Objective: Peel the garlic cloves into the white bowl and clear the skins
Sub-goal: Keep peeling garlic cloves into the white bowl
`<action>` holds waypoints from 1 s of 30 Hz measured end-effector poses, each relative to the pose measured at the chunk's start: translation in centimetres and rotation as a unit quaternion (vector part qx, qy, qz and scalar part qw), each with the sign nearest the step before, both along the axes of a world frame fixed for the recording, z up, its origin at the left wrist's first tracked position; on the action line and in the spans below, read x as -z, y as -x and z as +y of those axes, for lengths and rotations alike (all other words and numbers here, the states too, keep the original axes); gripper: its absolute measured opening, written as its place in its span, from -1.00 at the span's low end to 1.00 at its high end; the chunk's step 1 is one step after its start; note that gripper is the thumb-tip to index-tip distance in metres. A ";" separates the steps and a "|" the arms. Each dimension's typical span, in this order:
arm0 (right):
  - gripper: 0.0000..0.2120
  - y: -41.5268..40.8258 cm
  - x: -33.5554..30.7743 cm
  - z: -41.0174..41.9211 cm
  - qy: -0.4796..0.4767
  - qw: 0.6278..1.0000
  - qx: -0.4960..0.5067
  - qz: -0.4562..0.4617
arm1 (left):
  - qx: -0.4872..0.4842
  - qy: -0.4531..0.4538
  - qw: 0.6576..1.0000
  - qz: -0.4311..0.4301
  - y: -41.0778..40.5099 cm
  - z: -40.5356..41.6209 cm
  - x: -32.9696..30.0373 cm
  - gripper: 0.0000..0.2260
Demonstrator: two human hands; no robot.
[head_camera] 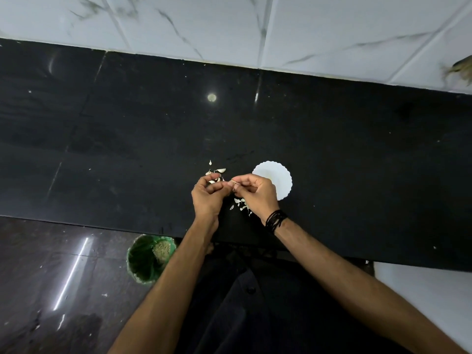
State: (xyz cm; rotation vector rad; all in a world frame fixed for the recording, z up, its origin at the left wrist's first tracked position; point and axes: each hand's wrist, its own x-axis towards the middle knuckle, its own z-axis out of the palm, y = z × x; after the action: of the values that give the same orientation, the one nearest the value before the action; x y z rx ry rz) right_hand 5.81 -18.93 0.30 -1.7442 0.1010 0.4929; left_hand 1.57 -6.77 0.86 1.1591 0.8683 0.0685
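Mid-peel at the black desk [127, 149]: I have both hands meeting above a scatter of skins [241, 204]. My left hand [208, 195] and right hand [255, 192] each keep a pinching grip on one small garlic clove [233, 184] held between the fingertips, just left of the white bowl [277, 180]. Unpeeled cloves [217, 172] lie on the desk beyond my left hand. By my reading the peeling step is under way. Next I must strip the last skin and carry the clove right, over the bowl. A green bin [148, 259] on the floor awaits the skins.
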 end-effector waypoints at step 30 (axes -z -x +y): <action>-0.88 3.0 1.8 -1.3 0.041 0.999 0.030 -0.011 | 0.011 -0.018 0.997 0.073 1.7 -1.8 2.1 -0.58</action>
State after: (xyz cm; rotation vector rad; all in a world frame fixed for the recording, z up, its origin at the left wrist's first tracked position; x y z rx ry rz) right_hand 2.80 -20.20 -1.50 -1.8212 0.1603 0.4306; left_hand -0.09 -8.61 -1.22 1.2192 0.9861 -0.0196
